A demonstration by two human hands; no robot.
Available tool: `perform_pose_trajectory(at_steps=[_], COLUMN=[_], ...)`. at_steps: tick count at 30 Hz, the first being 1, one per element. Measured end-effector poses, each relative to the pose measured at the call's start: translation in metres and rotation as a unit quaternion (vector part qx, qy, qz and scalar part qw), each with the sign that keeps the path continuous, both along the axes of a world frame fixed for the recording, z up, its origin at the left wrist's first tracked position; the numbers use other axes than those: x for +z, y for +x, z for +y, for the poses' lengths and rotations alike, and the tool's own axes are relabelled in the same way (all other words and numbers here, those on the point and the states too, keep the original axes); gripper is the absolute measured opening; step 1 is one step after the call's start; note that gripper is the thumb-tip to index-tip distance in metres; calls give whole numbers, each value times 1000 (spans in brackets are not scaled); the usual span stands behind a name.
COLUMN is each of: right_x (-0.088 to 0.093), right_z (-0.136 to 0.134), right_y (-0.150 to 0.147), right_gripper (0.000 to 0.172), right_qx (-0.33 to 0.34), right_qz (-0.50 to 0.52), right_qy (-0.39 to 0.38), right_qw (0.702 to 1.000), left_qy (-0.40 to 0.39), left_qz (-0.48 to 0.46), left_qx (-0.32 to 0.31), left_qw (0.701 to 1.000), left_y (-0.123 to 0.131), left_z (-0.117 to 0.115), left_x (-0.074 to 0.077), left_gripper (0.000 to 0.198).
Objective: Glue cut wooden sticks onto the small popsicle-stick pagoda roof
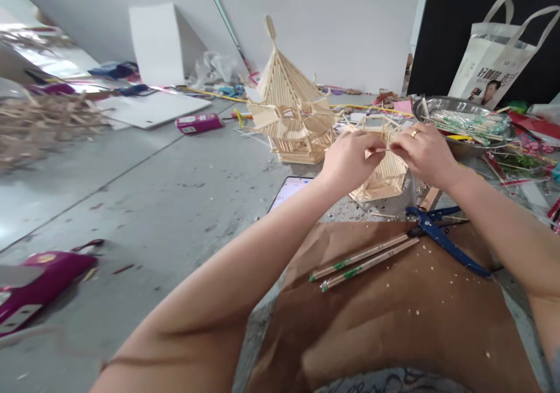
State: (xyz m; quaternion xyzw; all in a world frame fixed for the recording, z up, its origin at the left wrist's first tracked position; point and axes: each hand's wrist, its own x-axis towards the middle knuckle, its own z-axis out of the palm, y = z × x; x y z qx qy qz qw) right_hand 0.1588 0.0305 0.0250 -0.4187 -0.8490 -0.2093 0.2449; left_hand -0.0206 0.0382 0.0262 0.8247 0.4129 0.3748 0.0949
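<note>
My left hand (pixel 352 157) and my right hand (pixel 422 151) meet above an unfinished-looking wooden stick frame (pixel 385 177). Both have their fingers pinched, with a small thin stick (pixel 384 149) between them. Behind and left of my left hand stands a stick-built pavilion (pixel 293 113) with a pointed roof. Nearer to me, two wrapped chopsticks (pixel 367 260) lie on brown paper (pixel 350 329), beside blue-handled pliers (pixel 446 241).
A metal bowl (pixel 470 142) of wrapped chopsticks sits at the right, below a white bag (pixel 494 60). A phone (pixel 289 192) lies by my left forearm. Magenta power strips (pixel 199 123) and a pile of sticks (pixel 44 119) are on the left.
</note>
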Motion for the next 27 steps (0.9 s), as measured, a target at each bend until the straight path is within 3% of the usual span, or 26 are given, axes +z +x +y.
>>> perform_pose_trajectory(at_steps=[3, 6, 14, 27], right_x=[2, 2, -4, -6], right_z=[14, 29, 49, 55], right_y=[2, 4, 2, -5], right_gripper=[24, 22, 24, 31], right_qx=[4, 8, 22, -4], right_qz=[-14, -6, 4, -27], right_qy=[-7, -14, -39, -36], right_qw=[1000, 1000, 999, 999], left_qy=[102, 143, 135, 137], left_qz=[54, 56, 35, 55], left_qx=[23, 44, 83, 87], left_qw=[993, 987, 987, 985], left_y=[0, 2, 5, 3], left_z=[13, 25, 42, 47], left_x=[0, -6, -20, -22], left_gripper=[9, 8, 8, 7])
